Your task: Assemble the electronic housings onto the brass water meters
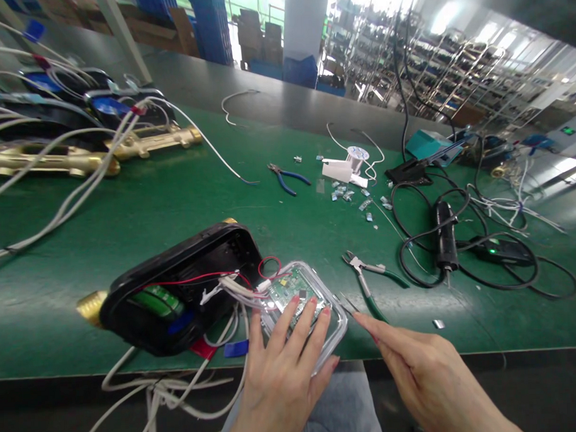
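My left hand (290,354) lies with fingers stretched over a green circuit board (297,288) in a clear plastic cover (336,321). It covers the lower part of the board. Closed around thin metal tweezers (348,304), my right hand (423,362) is just right of the cover, and the tips point towards it. Red and white wires run from the board to an open black meter housing (181,289) with brass ends. A green cylindrical battery (159,301) sits inside the housing. White cables with red and blue tags hang at the bench's front edge.
Green-handled cutters (366,279) lie beyond my right hand, blue-handled pliers (286,177) farther back. A white spool (358,158) stands near scattered small pieces. A black cylindrical tool (444,236) with looped cable is at right. Brass fittings (153,142) and white cables occupy the left.
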`<state>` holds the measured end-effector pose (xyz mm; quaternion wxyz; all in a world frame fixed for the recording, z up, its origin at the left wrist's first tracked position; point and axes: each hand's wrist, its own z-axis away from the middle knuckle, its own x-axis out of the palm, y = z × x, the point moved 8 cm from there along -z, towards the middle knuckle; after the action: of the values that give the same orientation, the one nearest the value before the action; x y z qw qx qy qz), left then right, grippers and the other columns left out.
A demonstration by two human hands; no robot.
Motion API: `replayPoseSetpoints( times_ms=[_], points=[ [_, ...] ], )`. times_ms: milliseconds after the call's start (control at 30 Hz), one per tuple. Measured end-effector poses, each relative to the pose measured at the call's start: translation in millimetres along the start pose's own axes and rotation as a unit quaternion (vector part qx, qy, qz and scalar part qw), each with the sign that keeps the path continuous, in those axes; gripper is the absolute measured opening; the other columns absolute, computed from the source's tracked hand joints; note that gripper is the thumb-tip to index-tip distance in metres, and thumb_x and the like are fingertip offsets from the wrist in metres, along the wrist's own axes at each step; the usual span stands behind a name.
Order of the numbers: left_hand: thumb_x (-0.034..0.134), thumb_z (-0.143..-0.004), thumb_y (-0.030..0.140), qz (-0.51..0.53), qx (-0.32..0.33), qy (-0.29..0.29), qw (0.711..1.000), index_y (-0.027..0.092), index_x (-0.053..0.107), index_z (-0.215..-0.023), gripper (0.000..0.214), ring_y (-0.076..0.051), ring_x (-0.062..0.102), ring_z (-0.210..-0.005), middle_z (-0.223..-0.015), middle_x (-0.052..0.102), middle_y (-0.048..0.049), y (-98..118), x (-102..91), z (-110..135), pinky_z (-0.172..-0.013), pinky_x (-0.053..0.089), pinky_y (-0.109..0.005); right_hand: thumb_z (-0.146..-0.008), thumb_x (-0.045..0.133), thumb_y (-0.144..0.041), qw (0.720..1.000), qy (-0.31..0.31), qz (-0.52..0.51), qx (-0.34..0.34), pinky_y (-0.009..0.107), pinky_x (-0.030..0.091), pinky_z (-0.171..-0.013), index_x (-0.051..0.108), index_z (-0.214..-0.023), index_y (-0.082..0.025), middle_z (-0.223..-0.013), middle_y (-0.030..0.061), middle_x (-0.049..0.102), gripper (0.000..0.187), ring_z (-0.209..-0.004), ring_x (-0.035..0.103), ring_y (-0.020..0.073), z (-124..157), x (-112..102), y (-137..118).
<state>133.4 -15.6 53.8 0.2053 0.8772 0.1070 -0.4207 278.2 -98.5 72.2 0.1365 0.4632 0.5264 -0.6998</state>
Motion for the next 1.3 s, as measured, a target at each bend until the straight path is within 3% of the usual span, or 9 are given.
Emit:
replayPoseSetpoints(
  times_ms=[133,300,500,600,733,833,1000,1167,1300],
  points=[
    [0.051,-0.09,0.035,0.01,-0.012,0.007,1.0,0.022,0.061,-0.119,0.034,-0.025,0.055,-0.115,-0.124,0.063,-0.0031,0,1.7,1,-0.115,0.011,-0.05,-0.085,0.038,-0.02,0.987,-0.07,0.145,-0.029,0.033,0.056,-0.063,0.063,-0.119,-0.028,-0.07,0.0066,0.071,0.044,-0.062,0.068,0.0211,2,16,-10],
    [0.049,-0.091,0.035,0.02,-0.031,0.015,0.999,0.023,0.062,-0.118,0.032,-0.024,0.054,-0.116,-0.124,0.063,-0.0011,-1,2.2,2,-0.114,0.013,-0.05,-0.08,0.038,-0.01,0.958,-0.111,0.265,-0.02,0.028,0.05,-0.056,0.06,-0.122,-0.028,-0.071,0.0049,0.071,0.051,-0.063,0.069,0.0205,-3,24,-19],
    [0.049,-0.091,0.032,0.02,-0.016,-0.002,1.0,0.022,0.061,-0.119,0.032,-0.025,0.055,-0.116,-0.124,0.063,-0.0022,-2,1.1,-3,-0.114,0.012,-0.05,-0.071,0.048,-0.008,0.906,-0.123,0.399,-0.067,0.026,0.021,-0.042,0.061,-0.12,-0.031,-0.062,0.001,0.068,0.055,-0.049,0.065,0.0191,-15,24,-38],
    [0.049,-0.091,0.033,0.03,-0.034,0.0,0.999,0.022,0.063,-0.118,0.032,-0.025,0.055,-0.115,-0.124,0.063,-0.002,-5,2.6,-3,-0.114,0.011,-0.05,-0.071,0.049,-0.009,0.883,-0.15,0.424,-0.132,0.029,0.011,-0.045,0.058,-0.122,-0.031,-0.06,0.0,0.065,0.056,-0.046,0.062,0.0182,-22,23,-42],
    [0.052,-0.09,0.038,0.057,-0.062,-0.001,0.996,0.024,0.061,-0.12,0.034,-0.026,0.054,-0.117,-0.126,0.062,-0.0007,-7,7.5,0,-0.114,0.011,-0.052,-0.073,0.047,-0.007,0.86,-0.212,0.417,-0.204,0.03,0.01,-0.046,0.052,-0.128,-0.029,-0.063,-0.0003,0.066,0.059,-0.047,0.061,0.0174,-30,20,-41],
    [0.055,-0.088,0.041,0.075,-0.081,0.0,0.994,0.026,0.06,-0.122,0.037,-0.027,0.053,-0.119,-0.128,0.06,0.0,-9,9.6,3,-0.114,0.011,-0.054,-0.072,0.048,-0.007,0.853,-0.249,0.408,-0.207,0.03,0.01,-0.046,0.055,-0.124,-0.029,-0.064,-0.0002,0.067,0.057,-0.05,0.062,0.0171,-36,21,-47],
    [0.054,-0.089,0.038,0.073,-0.069,0.0,0.995,0.024,0.06,-0.121,0.036,-0.026,0.052,-0.12,-0.129,0.059,-0.0003,-8,8.6,3,-0.115,0.012,-0.052,-0.068,0.051,-0.007,0.856,-0.195,0.455,-0.15,0.029,0.01,-0.043,0.062,-0.116,-0.022,-0.057,0.0029,0.065,0.052,-0.045,0.059,0.0148,-38,24,-63],
    [0.056,-0.088,0.04,0.08,-0.083,0.01,0.993,0.026,0.059,-0.122,0.037,-0.027,0.052,-0.12,-0.128,0.06,-0.0004,-10,9.2,3,-0.114,0.012,-0.055,-0.067,0.049,-0.006,0.852,-0.089,0.446,-0.261,0.027,0.027,-0.045,0.057,-0.124,-0.016,-0.06,0.001,0.06,0.058,-0.045,0.054,0.0147,-13,29,-59],
    [0.057,-0.088,0.039,0.079,-0.093,0.019,0.992,0.026,0.06,-0.12,0.035,-0.027,0.054,-0.118,-0.127,0.061,-0.0003,-9,7.9,2,-0.113,0.014,-0.055,-0.073,0.042,-0.005,0.845,0.001,0.449,-0.29,0.029,0.036,-0.052,0.048,-0.132,-0.01,-0.06,-0.0008,0.051,0.06,-0.045,0.05,0.0142,6,31,-47]
  ],
)
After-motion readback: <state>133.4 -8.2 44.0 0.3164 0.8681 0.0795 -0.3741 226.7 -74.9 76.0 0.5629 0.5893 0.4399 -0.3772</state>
